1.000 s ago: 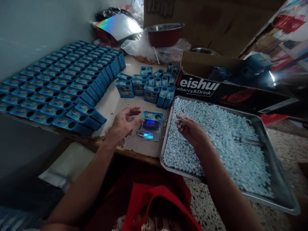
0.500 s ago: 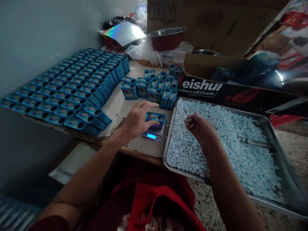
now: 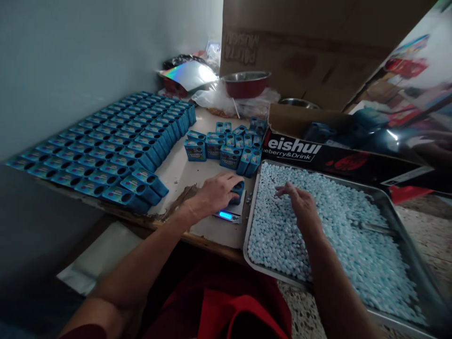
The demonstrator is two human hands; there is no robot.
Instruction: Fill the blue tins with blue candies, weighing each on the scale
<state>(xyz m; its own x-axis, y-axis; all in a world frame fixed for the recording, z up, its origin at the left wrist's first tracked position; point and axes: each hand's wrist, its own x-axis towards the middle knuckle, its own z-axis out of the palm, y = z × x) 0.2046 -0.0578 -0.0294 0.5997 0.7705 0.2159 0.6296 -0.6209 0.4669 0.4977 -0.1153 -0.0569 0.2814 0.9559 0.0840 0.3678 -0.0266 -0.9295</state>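
Note:
My left hand [image 3: 219,192] is closed around a small blue candy box [image 3: 238,190], its fingers across the top and side. The box is at the digital scale [image 3: 231,214], whose display glows blue; my hand hides part of both. Over the metal tray [image 3: 249,226] of small white and pale-blue candies [image 3: 282,235], my right hand [image 3: 298,200] has its fingers stretched out and apart, and no candy shows in them. A few loose candies lie between the scale and the tray.
Rows of blue boxes [image 3: 116,146] with round holes on top fill the table's left side. More boxes [image 3: 231,155] stand behind the scale. An open black carton [image 3: 339,157] borders the tray's far edge. A metal utensil handle [image 3: 376,228] lies among the candies; a red bowl [image 3: 247,85] sits behind.
My left hand has closed onto the box at the scale, where it was loosely around it. The candies in my right fingers no longer show, and those fingers have straightened. The view has tilted up.

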